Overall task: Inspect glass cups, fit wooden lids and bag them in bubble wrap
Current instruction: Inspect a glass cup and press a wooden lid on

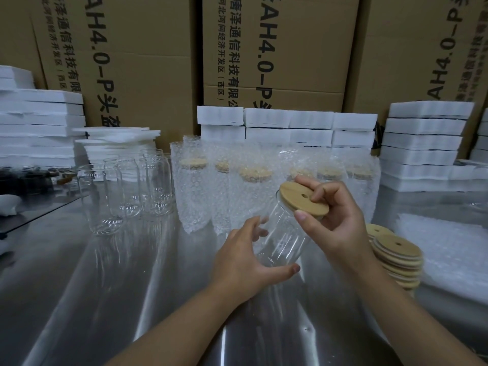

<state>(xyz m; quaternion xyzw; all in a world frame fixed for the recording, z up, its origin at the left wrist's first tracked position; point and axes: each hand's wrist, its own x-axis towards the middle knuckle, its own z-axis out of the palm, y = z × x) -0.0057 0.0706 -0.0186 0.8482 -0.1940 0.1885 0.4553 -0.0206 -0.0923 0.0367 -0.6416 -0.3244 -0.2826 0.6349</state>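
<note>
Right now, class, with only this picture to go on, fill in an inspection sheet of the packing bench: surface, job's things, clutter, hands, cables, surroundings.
Surface: shiny metal table, strong reflections.
Job's things: glass cup held tilted, wooden lid on its mouth; stack of lids at right; bare cups standing at left; bagged cups in a row behind; bubble wrap lying far right.
Clutter: dark items on a glass sheet, far left, too blurred to name.
Grippers: left hand holds the cup near its base; right hand grips the lid's edge.
Cables: nothing seen.
Surroundings: stacked white foam blocks; printed cartons behind.
</note>
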